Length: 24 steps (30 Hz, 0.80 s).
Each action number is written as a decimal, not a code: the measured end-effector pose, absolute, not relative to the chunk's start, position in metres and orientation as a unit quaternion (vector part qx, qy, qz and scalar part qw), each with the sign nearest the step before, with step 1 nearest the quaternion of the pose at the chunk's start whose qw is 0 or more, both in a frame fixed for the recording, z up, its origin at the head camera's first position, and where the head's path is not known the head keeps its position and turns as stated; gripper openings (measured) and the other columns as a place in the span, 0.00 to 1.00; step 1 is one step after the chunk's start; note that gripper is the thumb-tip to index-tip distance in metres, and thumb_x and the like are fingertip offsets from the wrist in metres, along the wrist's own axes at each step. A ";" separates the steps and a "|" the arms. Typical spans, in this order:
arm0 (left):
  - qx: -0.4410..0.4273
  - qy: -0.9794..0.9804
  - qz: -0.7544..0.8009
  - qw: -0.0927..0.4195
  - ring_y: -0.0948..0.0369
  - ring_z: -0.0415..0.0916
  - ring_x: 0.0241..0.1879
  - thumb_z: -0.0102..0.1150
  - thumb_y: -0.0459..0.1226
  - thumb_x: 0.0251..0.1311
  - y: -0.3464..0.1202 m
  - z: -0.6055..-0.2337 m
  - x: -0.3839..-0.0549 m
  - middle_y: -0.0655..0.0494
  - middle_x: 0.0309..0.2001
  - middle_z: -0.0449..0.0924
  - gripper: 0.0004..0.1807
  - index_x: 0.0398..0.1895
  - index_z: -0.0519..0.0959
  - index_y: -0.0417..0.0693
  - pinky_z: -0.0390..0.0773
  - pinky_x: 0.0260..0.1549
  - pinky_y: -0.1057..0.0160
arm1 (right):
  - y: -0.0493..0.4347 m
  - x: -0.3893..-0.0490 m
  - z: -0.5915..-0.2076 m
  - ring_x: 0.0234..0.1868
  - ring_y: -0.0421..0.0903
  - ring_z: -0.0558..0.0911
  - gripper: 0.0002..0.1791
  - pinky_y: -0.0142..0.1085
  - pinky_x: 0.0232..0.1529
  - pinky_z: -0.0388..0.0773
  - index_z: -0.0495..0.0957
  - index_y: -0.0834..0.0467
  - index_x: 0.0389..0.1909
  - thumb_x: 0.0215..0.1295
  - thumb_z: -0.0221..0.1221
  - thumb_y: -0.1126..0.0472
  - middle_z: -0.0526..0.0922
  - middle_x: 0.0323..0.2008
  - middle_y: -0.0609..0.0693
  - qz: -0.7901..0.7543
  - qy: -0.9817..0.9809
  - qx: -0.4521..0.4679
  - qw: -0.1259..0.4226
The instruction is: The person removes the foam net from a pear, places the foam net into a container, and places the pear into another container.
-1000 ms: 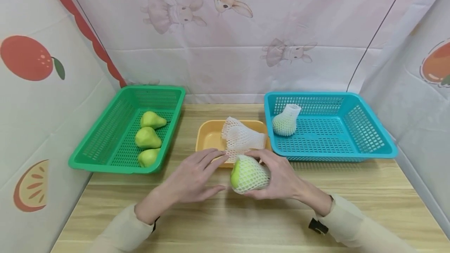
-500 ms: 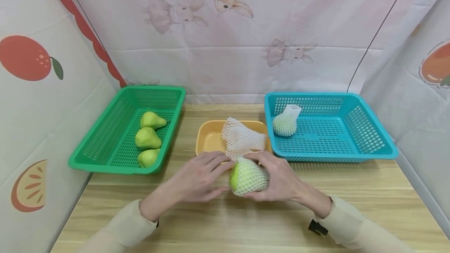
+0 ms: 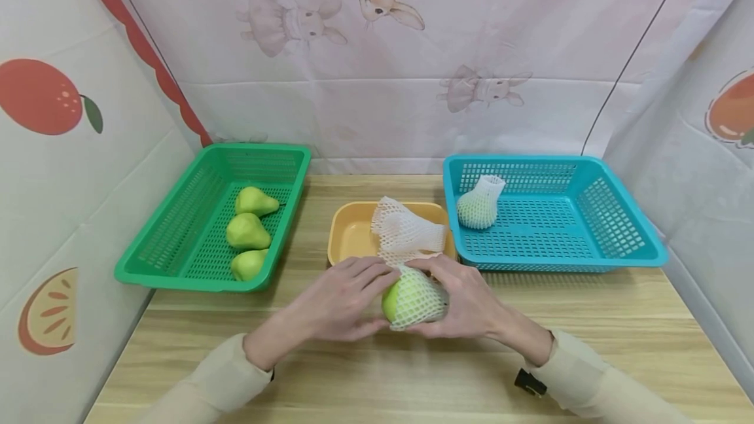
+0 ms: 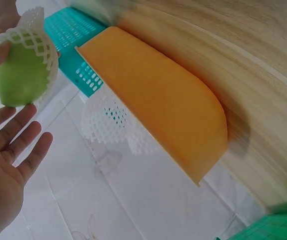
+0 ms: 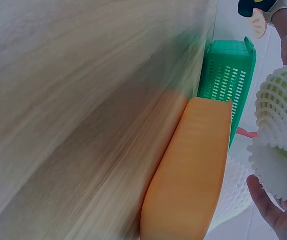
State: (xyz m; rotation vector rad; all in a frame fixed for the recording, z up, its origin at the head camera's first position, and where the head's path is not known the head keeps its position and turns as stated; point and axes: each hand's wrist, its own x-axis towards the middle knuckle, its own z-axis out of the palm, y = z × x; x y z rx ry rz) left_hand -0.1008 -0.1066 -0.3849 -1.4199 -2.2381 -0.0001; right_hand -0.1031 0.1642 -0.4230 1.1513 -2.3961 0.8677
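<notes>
Pear (image 3: 391,303) held between both hands, above the table (image 3: 365,381), before the near edge of an orange tray (image 3: 352,234). White foam net (image 3: 421,301) drawn round much of the fruit; a bare green end is left exposed toward the left fingers.

Right hand (image 3: 471,300): netted part grasped, index finger laid over the far side, thumb over the near side. The rest of this grip is partly hidden by the net in the right wrist view.

Left hand (image 3: 346,298): bare end lightly pinched, thumb set on one side and fingertips on the opposite side. In the left wrist view the outer fingers are seen spread, free of the fruit.

Just beyond the fingertips of both hands: the tray, in which loose foam nets (image 3: 409,231) are heaped toward the right; its near edge is partly covered by the hands and fruit.

Farther out, left of the left fingers: green basket (image 3: 177,284), with three bare pears (image 3: 248,232) lined up along the side nearer the hand.

Beyond and right of the right fingers: blue basket (image 3: 530,241), its corner close against the tray. One wrapped pear (image 3: 479,205) is leaned at its left side, open net neck pointed up.

Behind everything: a pale cloth (image 3: 365,110) printed with rabbits.
</notes>
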 end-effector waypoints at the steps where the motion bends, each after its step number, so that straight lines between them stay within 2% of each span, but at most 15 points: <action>1: -0.519 -0.819 0.000 0.243 0.57 0.82 0.59 0.72 0.66 0.52 -0.106 -0.385 -0.101 0.53 0.58 0.85 0.45 0.64 0.78 0.44 0.85 0.59 0.60 | 0.164 -0.103 -0.423 0.48 0.39 0.85 0.52 0.32 0.41 0.85 0.77 0.54 0.66 0.40 0.80 0.31 0.87 0.55 0.47 0.305 -0.845 0.405 0.171; 10: -0.511 -0.825 0.006 0.241 0.57 0.81 0.59 0.73 0.69 0.47 -0.103 -0.388 -0.101 0.54 0.58 0.85 0.48 0.63 0.79 0.45 0.85 0.58 0.60 | 0.160 -0.101 -0.421 0.49 0.40 0.85 0.53 0.31 0.45 0.85 0.76 0.54 0.67 0.43 0.78 0.29 0.87 0.56 0.48 0.301 -0.850 0.402 0.159; 24: -0.504 -0.821 -0.005 0.267 0.59 0.83 0.52 0.75 0.68 0.37 -0.100 -0.388 -0.103 0.57 0.52 0.86 0.47 0.58 0.80 0.48 0.86 0.50 0.62 | 0.160 -0.100 -0.416 0.44 0.38 0.84 0.51 0.28 0.40 0.83 0.77 0.54 0.66 0.45 0.77 0.28 0.89 0.52 0.47 0.288 -0.855 0.402 0.154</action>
